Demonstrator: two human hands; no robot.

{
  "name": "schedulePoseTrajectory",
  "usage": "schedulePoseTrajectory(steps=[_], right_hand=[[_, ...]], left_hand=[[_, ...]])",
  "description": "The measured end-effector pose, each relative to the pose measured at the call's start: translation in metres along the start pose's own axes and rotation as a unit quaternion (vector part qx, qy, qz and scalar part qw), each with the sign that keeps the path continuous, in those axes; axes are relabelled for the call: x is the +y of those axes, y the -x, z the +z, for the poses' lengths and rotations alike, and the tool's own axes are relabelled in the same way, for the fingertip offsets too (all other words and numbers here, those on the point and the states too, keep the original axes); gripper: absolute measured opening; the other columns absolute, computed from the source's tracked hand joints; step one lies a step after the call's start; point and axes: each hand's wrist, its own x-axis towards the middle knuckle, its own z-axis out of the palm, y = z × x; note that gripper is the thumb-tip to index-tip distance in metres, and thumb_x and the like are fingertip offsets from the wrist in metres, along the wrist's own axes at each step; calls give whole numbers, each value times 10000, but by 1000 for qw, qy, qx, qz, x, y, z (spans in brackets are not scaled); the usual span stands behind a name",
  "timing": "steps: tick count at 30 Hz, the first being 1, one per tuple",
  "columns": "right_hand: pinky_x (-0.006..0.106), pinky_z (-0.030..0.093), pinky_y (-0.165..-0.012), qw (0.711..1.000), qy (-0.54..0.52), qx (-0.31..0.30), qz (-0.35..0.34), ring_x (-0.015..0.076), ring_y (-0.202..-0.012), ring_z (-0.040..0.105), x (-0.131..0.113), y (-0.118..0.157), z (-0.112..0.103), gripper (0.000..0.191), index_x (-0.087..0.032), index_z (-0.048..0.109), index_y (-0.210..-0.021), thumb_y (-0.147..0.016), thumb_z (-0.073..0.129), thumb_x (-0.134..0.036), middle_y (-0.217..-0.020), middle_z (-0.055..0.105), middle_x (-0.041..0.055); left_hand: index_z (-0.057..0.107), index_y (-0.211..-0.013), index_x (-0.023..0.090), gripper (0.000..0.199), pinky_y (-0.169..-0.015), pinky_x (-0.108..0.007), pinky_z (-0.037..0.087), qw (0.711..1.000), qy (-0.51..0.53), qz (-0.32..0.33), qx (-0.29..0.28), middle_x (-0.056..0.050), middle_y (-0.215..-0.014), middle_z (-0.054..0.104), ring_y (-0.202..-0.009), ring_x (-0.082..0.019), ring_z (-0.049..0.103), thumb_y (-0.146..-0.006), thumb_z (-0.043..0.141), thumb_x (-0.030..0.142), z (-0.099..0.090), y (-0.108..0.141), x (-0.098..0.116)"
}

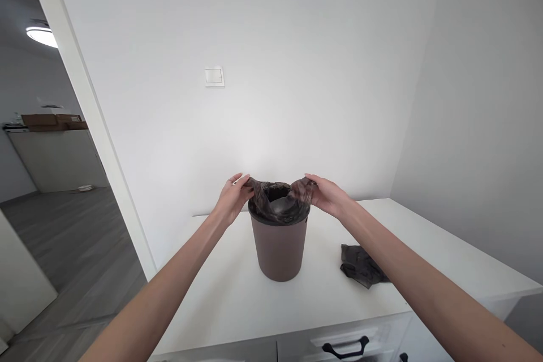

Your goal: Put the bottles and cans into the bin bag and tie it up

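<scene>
A brown trash can (280, 249) with a darker rim stands upright on a white cabinet top. Inside its mouth sits a thin black trash bag (282, 214), its upper edge bunched above the rim. My left hand (234, 197) pinches the bag's edge at the left of the rim. At the right side, my right hand (324, 195) grips the opposite edge, and the bag is spread between the two hands. A second crumpled black bag (361, 264) lies on the cabinet top, partly hidden behind my right forearm.
The white cabinet top (229, 300) meets a wall with a light switch (214, 76). Black drawer handles (345, 348) show at the front edge. To the left, a doorway opens on a room with cardboard boxes (53, 120) on a cabinet.
</scene>
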Motion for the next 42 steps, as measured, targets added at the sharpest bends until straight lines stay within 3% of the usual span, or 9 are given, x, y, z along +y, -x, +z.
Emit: schedulePoseTrajectory(steps=[6,12,16,22,26,32,37,40,42], right_hand=[[387,659,-721,996,-37,80,-4,183,-679,684,-4,-33,12,178,-245,496,-821,-965,572,-170,-703,642,16],[321,648,-743,994,-78,63,-54,163,-707,700,-25,-39,25,179,-241,508,-807,-959,537,-150,-735,678,15],[333,648,-758,991,-88,40,-93,177,-754,720,-50,-31,31,182,-246,510,-779,-927,598,-185,-747,699,10],[310,641,-685,971,-94,-17,-220,176,-731,718,-98,-12,42,165,-244,548,-755,-885,649,-234,-699,686,-20],[252,617,-656,940,-68,-42,-332,149,-755,715,-136,14,46,234,-249,523,-713,-913,645,-255,-707,657,-37],[219,588,-672,916,-15,-22,-399,120,-774,682,-174,76,38,255,-250,520,-720,-957,613,-239,-730,615,-50],[242,580,-660,919,84,26,-383,131,-741,630,-172,127,25,192,-250,596,-772,-938,678,-299,-762,612,-32],[269,588,-724,917,132,92,-364,142,-774,617,-161,154,14,143,-246,657,-802,-903,726,-318,-810,628,-19],[252,577,-748,920,139,127,-344,138,-795,608,-151,169,7,147,-248,665,-780,-884,741,-318,-819,630,-20]], left_hand=[[539,-965,190,289,-833,-354,566,999,-2,29,19,-70,-926,716,-854,-174,720,-859,807,212,14,-30,-6],[539,-1093,187,373,-842,-328,569,992,-31,110,46,-86,-990,728,-916,-176,732,-864,822,270,23,-47,-1],[581,-1121,201,390,-840,-301,573,985,-41,167,28,-64,-993,729,-910,-165,729,-848,831,322,35,-53,26],[599,-1073,232,317,-827,-291,572,942,-49,332,-2,-15,-942,698,-854,-143,699,-856,787,364,53,-53,86],[578,-1023,234,264,-848,-276,551,913,-48,405,11,-8,-968,664,-885,-128,653,-882,754,371,63,-33,128],[536,-1053,224,216,-975,-347,534,915,-62,399,-14,37,-920,559,-844,-90,555,-904,685,272,69,23,175],[576,-1006,188,167,-1007,-414,490,901,-88,425,9,46,-835,479,-783,-89,528,-867,669,183,63,69,169],[640,-948,182,95,-992,-373,476,897,-112,424,45,36,-797,535,-736,-96,538,-869,647,130,57,94,151],[675,-913,208,104,-957,-337,492,912,-111,391,57,25,-806,579,-767,-124,570,-843,683,130,53,111,139]])
